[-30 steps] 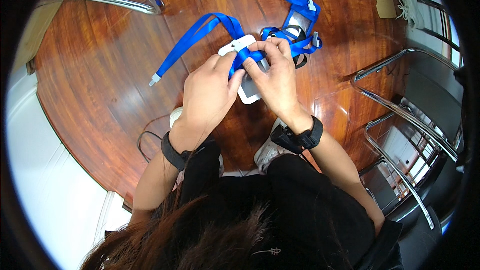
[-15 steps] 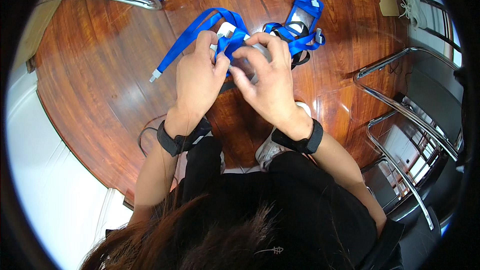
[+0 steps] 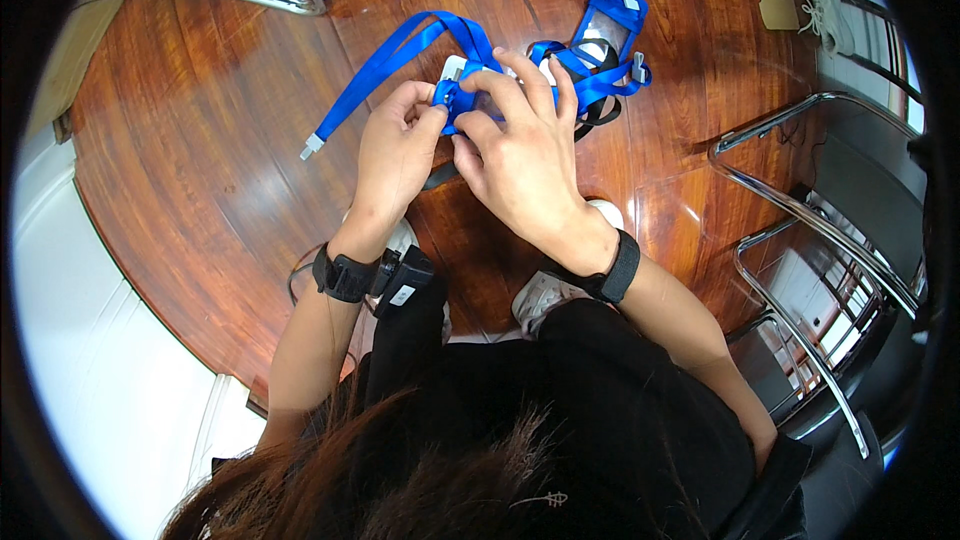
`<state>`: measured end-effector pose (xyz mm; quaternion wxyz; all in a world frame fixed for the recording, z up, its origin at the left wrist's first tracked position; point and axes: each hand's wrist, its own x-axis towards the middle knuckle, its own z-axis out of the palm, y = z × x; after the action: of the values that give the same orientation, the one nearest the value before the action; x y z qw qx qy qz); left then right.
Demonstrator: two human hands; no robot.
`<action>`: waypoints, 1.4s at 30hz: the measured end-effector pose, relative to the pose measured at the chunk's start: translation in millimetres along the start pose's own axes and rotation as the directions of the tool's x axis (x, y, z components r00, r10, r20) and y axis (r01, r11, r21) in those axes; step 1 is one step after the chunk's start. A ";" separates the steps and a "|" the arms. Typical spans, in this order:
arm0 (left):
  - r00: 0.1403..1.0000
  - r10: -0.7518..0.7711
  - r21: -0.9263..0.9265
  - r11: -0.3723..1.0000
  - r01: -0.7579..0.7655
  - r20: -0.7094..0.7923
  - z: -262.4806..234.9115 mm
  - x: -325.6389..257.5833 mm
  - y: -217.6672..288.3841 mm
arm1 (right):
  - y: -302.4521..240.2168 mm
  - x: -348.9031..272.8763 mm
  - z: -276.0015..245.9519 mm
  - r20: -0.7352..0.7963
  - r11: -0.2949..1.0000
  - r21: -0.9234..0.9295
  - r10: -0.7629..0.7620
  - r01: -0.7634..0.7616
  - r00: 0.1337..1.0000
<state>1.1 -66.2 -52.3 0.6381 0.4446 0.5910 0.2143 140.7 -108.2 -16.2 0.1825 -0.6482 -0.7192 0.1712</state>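
You seem to be gathering the blue ribbon lanyard (image 3: 452,96): your left hand (image 3: 385,162) pinches it, your right hand's (image 3: 533,165) grip is unclear. Next likely calls for snug folds.

Bright, fairly even light leaves pale glare on the glossy wooden floor (image 3: 220,180), a sheen along the blue ribbon (image 3: 356,88) and a nearly washed-out white wall (image 3: 90,330), while black clothing (image 3: 620,410) loses detail and fisheye distortion bows straight edges toward dark, vignetted corners.
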 end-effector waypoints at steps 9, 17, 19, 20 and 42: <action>0.999 0.033 0.042 0.999 -0.033 0.003 8.2 4.5 -7.1 | 8.3 -3.7 12.1 -0.033 0.999 0.044 0.024 -0.023 0.999; 0.947 -0.035 0.076 0.997 0.011 0.320 -11.2 11.5 3.9 | 22.4 -4.3 11.5 -0.019 0.959 0.251 0.142 -0.133 0.990; 0.933 0.008 0.018 1.000 -0.016 0.359 -10.5 12.5 3.1 | 24.2 -3.0 12.2 -0.011 0.940 0.302 0.168 -0.157 0.986; 0.935 0.039 0.035 0.998 -0.054 0.353 -10.0 12.6 2.4 | 24.8 -2.6 12.5 -0.021 0.955 0.270 0.133 -0.123 0.991; 0.867 0.303 0.566 0.663 -0.490 0.396 -8.6 5.5 12.3 | 32.8 -7.8 27.3 0.061 0.988 0.141 -0.074 0.065 0.995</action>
<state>-2.7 -52.7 -44.5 0.4539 0.7810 0.4235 0.0686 156.8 -113.0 -56.3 0.2089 -0.6024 -0.7334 0.2357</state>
